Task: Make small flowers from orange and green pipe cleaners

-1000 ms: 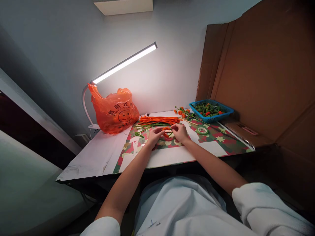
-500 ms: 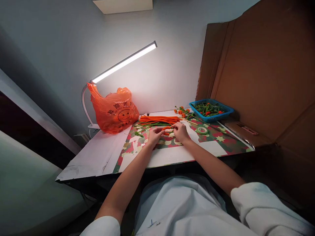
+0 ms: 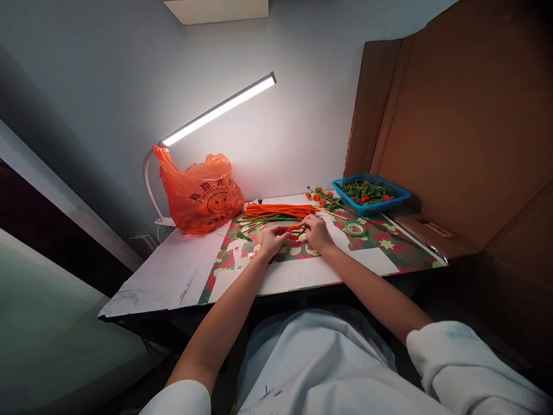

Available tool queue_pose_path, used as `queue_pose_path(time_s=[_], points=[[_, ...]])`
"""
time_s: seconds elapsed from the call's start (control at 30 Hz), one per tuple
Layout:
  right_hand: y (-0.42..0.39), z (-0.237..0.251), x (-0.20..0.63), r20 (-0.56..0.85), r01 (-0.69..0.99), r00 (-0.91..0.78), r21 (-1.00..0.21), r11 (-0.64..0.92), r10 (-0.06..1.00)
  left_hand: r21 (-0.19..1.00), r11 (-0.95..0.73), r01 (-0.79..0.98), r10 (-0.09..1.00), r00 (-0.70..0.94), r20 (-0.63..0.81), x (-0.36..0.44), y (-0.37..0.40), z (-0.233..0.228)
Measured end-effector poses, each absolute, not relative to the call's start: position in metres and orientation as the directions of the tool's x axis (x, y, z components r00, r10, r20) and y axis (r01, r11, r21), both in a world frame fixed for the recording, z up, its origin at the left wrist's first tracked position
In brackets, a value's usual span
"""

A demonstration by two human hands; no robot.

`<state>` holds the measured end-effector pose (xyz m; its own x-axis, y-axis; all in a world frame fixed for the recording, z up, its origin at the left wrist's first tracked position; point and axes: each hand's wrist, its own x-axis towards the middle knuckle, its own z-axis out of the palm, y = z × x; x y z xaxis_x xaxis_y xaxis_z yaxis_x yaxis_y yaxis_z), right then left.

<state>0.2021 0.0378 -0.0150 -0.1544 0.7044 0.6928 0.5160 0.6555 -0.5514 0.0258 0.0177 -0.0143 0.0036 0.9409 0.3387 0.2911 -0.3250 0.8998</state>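
Observation:
My left hand (image 3: 272,240) and my right hand (image 3: 317,231) meet over the patterned mat (image 3: 380,248) in the middle of the table. Between their fingertips they pinch a small orange coil (image 3: 294,229), apparently wound pipe cleaner on a thin pale stick. Just beyond the hands lies a bundle of orange pipe cleaners (image 3: 279,210), with green ones (image 3: 259,221) under it. A roll of green tape (image 3: 355,229) lies flat to the right of my right hand.
An orange plastic bag (image 3: 199,193) stands at the back left under a lit desk lamp (image 3: 218,109). A blue basket (image 3: 370,195) of green and orange pieces sits back right, with small orange flowers (image 3: 319,196) beside it. Cardboard panels (image 3: 453,127) wall off the right.
Both hands stayed close together on the orange coil. The fingers shifted slightly around it and the coil sits a little lower between them.

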Motion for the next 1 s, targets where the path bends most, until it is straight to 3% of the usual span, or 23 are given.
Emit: queue_pose_path(time_s=[0.47, 0.7, 1.0], points=[[0.0406, -0.0149, 0.2036, 0.730, 0.539, -0.111, -0.526, 0.658, 0.675, 0.862, -0.354, 0.364, 0.921, -0.022, 0.388, 0.0331, 0.0142, -0.0084], [0.0396, -0.0176, 0.2017, 0.743, 0.528, -0.190, -0.474, 0.705, 0.642, 0.849, -0.364, 0.383, 0.922, 0.017, 0.388, 0.0314, 0.0128, -0.0105], [0.0357, -0.0127, 0.2011, 0.704, 0.443, -0.111, -0.597, 0.669, 0.702, 0.872, -0.347, 0.346, 0.925, -0.027, 0.379, 0.0304, 0.0143, -0.0102]])
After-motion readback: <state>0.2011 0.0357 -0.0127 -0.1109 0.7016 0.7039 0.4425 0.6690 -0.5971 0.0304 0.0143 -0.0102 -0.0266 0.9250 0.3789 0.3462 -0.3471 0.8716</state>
